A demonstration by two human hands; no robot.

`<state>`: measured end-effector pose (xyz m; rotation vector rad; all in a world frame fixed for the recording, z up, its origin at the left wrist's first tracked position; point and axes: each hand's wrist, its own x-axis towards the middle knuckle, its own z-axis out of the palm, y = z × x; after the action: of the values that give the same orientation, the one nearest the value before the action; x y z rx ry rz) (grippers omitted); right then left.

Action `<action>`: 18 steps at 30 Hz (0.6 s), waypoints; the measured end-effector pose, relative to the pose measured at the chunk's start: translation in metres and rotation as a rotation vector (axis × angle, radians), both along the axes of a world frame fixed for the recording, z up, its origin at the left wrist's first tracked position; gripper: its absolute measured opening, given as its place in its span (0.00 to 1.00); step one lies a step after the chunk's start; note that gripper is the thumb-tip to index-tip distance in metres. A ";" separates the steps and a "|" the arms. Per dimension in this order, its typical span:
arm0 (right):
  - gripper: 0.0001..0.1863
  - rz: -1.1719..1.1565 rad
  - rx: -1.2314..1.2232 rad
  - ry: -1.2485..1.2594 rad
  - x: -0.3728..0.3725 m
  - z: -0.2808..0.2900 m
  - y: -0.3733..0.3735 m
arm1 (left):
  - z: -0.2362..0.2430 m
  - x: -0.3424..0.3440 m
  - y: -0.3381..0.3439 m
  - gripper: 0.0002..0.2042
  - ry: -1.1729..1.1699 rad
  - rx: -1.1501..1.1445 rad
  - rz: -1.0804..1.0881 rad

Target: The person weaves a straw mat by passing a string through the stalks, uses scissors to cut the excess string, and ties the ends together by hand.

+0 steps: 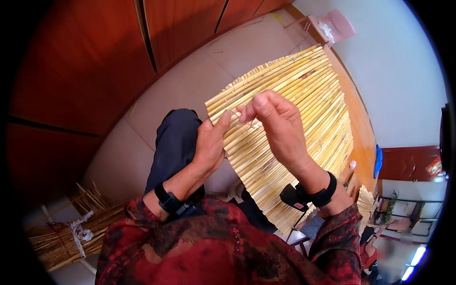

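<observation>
A mat of straight yellow reed sticks (304, 128), bound with thin cord, lies across my lap and a wooden surface at the right. My left hand (210, 142) is closed on the mat's left edge, its thumb lying on the top sticks. Just right of that thumb, my right hand (273, 123) is raised over the sticks with its fingers pinched on a thin pale cord (235, 115), which runs down to the mat's binding. The underside of my left hand's grip is hidden by the mat.
Red-brown cabinets (99, 42) line the upper left above a tiled floor (133, 118). A bundle of straw (59, 244) lies at the lower left. A pink chair (337, 26) stands at the back, a blue object (378, 161) at the right. Another person (368, 251) is at the lower right.
</observation>
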<state>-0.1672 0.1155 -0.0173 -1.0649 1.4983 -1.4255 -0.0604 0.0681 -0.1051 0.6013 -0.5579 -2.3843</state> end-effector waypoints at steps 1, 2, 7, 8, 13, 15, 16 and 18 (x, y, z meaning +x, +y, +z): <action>0.14 -0.032 -0.049 -0.029 -0.004 0.005 -0.002 | -0.005 -0.003 0.001 0.17 0.039 -0.007 -0.002; 0.14 -0.066 -0.099 -0.061 -0.005 0.010 -0.002 | 0.002 -0.002 0.002 0.17 0.045 -0.030 -0.010; 0.12 -0.126 -0.153 0.176 -0.006 0.040 0.018 | 0.017 0.006 0.022 0.17 0.075 -0.049 -0.060; 0.12 -0.131 -0.166 0.178 -0.009 0.046 0.026 | 0.018 0.007 0.025 0.17 0.073 -0.028 -0.064; 0.14 -0.097 -0.056 0.122 -0.016 0.085 0.065 | 0.044 0.025 0.007 0.12 0.140 -0.085 0.029; 0.14 -0.108 -0.119 0.021 -0.020 0.103 0.088 | 0.072 0.035 -0.003 0.13 0.185 -0.205 0.058; 0.14 -0.118 -0.140 -0.036 -0.021 0.113 0.102 | 0.092 0.041 -0.006 0.13 0.213 -0.269 0.060; 0.13 -0.083 -0.202 0.025 -0.024 0.127 0.128 | 0.124 0.058 -0.016 0.11 0.206 -0.401 0.084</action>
<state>-0.1909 0.2440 0.1096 -1.1566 1.4538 -1.6541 -0.0021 0.0523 0.0186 0.1952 -0.8683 -2.1379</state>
